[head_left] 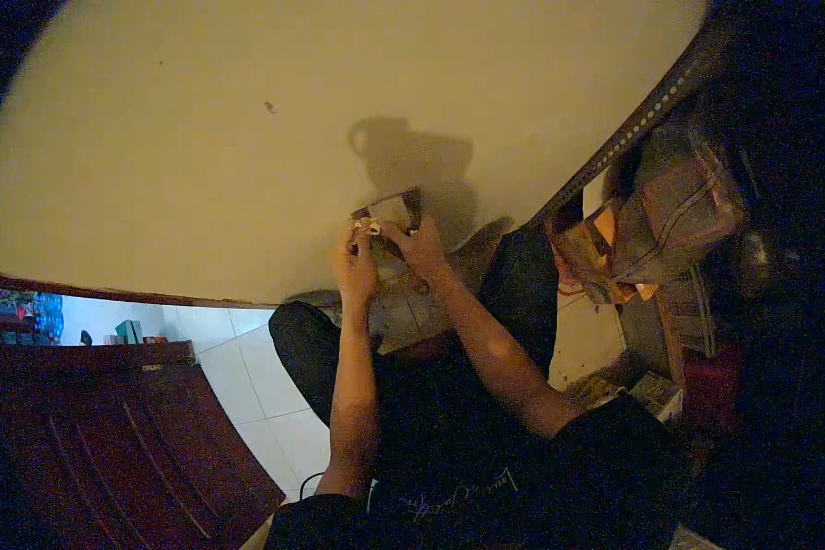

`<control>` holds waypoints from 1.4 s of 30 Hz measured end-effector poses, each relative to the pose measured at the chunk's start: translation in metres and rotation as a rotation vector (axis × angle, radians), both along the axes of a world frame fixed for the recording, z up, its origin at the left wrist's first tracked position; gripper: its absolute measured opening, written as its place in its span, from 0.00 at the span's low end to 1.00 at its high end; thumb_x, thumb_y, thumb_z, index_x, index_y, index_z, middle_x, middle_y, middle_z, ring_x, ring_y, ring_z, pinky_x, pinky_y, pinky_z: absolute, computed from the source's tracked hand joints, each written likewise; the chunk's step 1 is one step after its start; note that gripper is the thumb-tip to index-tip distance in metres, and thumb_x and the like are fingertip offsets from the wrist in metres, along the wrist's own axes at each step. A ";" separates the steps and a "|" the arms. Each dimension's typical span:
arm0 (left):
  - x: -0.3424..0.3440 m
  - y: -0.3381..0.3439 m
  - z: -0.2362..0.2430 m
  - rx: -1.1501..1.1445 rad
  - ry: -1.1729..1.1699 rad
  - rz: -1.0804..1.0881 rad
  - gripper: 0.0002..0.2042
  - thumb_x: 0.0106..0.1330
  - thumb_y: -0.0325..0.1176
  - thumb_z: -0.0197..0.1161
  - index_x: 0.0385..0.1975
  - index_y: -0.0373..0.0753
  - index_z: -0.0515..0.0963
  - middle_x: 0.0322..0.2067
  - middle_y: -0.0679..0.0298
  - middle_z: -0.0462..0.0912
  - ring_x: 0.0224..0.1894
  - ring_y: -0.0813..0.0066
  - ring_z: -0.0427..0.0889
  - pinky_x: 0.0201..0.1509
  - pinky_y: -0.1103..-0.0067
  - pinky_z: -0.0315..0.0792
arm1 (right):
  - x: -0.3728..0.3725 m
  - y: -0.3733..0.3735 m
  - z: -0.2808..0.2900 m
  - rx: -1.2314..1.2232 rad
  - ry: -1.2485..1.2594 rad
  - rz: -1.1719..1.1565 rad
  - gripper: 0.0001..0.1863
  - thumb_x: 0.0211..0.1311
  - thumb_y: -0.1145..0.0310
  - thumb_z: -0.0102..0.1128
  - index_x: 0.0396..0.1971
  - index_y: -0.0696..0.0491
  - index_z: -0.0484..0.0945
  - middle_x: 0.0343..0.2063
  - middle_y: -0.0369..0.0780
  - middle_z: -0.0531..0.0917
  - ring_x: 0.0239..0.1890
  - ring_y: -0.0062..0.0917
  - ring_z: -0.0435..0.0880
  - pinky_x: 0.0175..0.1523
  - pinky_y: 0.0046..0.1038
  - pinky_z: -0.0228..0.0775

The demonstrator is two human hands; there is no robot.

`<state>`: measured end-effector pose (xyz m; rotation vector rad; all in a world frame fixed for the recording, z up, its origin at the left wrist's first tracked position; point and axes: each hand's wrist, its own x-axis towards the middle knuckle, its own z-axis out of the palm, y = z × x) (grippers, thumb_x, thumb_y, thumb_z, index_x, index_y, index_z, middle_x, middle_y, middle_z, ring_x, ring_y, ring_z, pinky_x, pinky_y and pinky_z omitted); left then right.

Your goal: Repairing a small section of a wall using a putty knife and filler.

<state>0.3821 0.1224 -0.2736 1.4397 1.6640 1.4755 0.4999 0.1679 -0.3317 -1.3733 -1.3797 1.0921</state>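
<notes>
Head view: left hand (356,261) has fingertips clamped on a small pale piece (368,225). Right hand's (420,249) fingers clamped on a dark-edged object (415,200) (form unclear).

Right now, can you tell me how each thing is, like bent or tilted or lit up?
Left hand: fingers bent, pinching the pale piece
Right hand: fingers bent, gripping the dark-edged thing
Pale piece: crumpled-looking, held at the fingertips
Dark-edged thing: tilted; can't tell if open or shut
Big cream surface: marked, with a shadow on it
Tiled floor: brightly lit on the left
Dark red panel: dim
</notes>
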 end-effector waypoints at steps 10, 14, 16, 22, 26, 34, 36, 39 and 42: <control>0.011 0.001 -0.009 0.077 -0.062 0.093 0.10 0.68 0.33 0.54 0.38 0.32 0.77 0.33 0.58 0.80 0.35 0.72 0.76 0.38 0.76 0.70 | -0.001 0.007 -0.026 -0.137 0.026 -0.004 0.42 0.40 0.42 0.70 0.41 0.68 0.71 0.39 0.56 0.77 0.42 0.45 0.77 0.48 0.41 0.69; 0.012 -0.001 0.009 -0.028 -0.062 0.017 0.10 0.68 0.33 0.53 0.37 0.32 0.77 0.30 0.58 0.80 0.33 0.72 0.76 0.37 0.77 0.69 | 0.005 0.011 -0.029 -0.270 0.080 0.087 0.41 0.40 0.42 0.70 0.40 0.68 0.72 0.38 0.56 0.77 0.41 0.47 0.77 0.47 0.41 0.69; 0.017 -0.001 0.010 -0.071 0.004 0.029 0.10 0.68 0.33 0.53 0.36 0.32 0.76 0.28 0.59 0.79 0.31 0.74 0.75 0.36 0.77 0.69 | 0.005 0.009 -0.043 0.021 0.136 -0.056 0.41 0.40 0.40 0.70 0.37 0.68 0.72 0.36 0.56 0.78 0.38 0.47 0.78 0.44 0.41 0.70; 0.015 0.001 0.025 -0.072 -0.077 -0.030 0.10 0.67 0.32 0.53 0.39 0.33 0.77 0.32 0.58 0.81 0.34 0.75 0.77 0.39 0.77 0.70 | 0.009 0.016 -0.024 -0.158 0.059 0.038 0.42 0.38 0.41 0.71 0.38 0.68 0.73 0.32 0.53 0.80 0.36 0.46 0.79 0.41 0.39 0.72; 0.005 0.000 0.008 -0.094 -0.022 -0.029 0.11 0.67 0.33 0.53 0.42 0.33 0.77 0.35 0.57 0.81 0.37 0.73 0.77 0.42 0.76 0.70 | 0.004 0.009 -0.019 -0.110 0.057 0.006 0.42 0.38 0.41 0.71 0.38 0.67 0.73 0.32 0.52 0.80 0.37 0.46 0.79 0.43 0.40 0.72; 0.018 -0.001 0.021 -0.070 -0.014 0.140 0.15 0.67 0.40 0.55 0.38 0.32 0.78 0.29 0.58 0.81 0.31 0.73 0.75 0.35 0.76 0.68 | 0.013 0.004 0.014 0.012 0.044 0.080 0.38 0.40 0.44 0.71 0.41 0.64 0.73 0.38 0.52 0.79 0.41 0.42 0.79 0.46 0.38 0.71; 0.010 -0.002 0.008 -0.003 0.037 0.100 0.16 0.67 0.41 0.55 0.36 0.32 0.78 0.27 0.59 0.80 0.29 0.74 0.74 0.33 0.77 0.67 | 0.010 0.003 0.020 -0.044 0.141 0.096 0.38 0.41 0.45 0.71 0.41 0.64 0.74 0.39 0.51 0.79 0.41 0.41 0.78 0.46 0.37 0.71; 0.011 -0.003 0.007 -0.040 0.013 0.046 0.16 0.67 0.42 0.54 0.33 0.32 0.78 0.25 0.61 0.79 0.27 0.77 0.72 0.30 0.77 0.65 | 0.008 -0.001 0.006 -0.106 0.173 0.040 0.36 0.42 0.46 0.71 0.41 0.63 0.74 0.39 0.50 0.79 0.40 0.39 0.78 0.45 0.36 0.71; 0.022 0.002 0.022 -0.141 -0.091 0.026 0.16 0.68 0.42 0.53 0.31 0.33 0.77 0.24 0.62 0.78 0.26 0.78 0.71 0.29 0.78 0.64 | 0.013 0.004 -0.009 -0.146 0.173 -0.027 0.34 0.42 0.47 0.71 0.39 0.63 0.75 0.38 0.49 0.80 0.39 0.37 0.79 0.44 0.34 0.72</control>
